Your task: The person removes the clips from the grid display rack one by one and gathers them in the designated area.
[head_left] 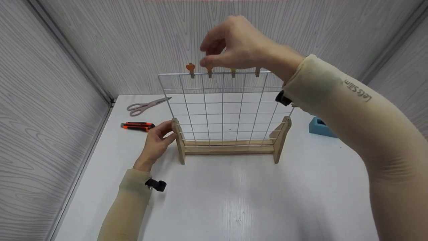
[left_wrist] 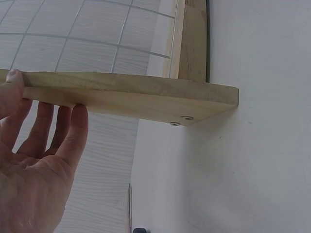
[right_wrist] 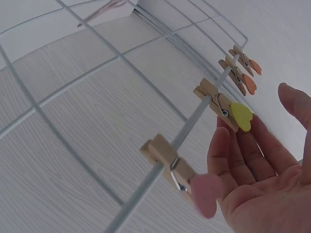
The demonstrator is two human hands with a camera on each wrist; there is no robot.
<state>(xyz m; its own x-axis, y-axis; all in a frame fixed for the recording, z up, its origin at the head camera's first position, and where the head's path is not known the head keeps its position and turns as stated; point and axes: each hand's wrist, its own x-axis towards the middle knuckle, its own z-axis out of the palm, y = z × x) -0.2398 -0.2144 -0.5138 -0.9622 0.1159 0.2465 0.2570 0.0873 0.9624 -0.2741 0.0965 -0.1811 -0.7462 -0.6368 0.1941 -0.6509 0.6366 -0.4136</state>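
A white wire grid [head_left: 222, 102] stands upright in a wooden base [head_left: 229, 150]. My left hand [head_left: 156, 142] pinches the left wooden side piece [left_wrist: 131, 92], its thumb and fingers on opposite faces in the left wrist view. Wooden clothespins with heart tops grip the grid's top bar: two orange-hearted clothespins [head_left: 191, 69], a yellow-hearted clothespin [right_wrist: 218, 104] and a pink-hearted clothespin [right_wrist: 177, 170]. Over the top bar hangs my right hand [head_left: 244, 43], fingers loosely bent and thumb apart. In the right wrist view its fingers are close behind the yellow heart; whether they touch it I cannot tell.
Scissors [head_left: 142, 106] lie on the white table [head_left: 234, 190] at the left, with an orange-and-black utility knife [head_left: 137, 126] below them, close to my left hand. A blue holder [head_left: 322, 128] sits at the right, partly behind my right forearm. Grey panels [head_left: 133, 43] enclose the back and sides.
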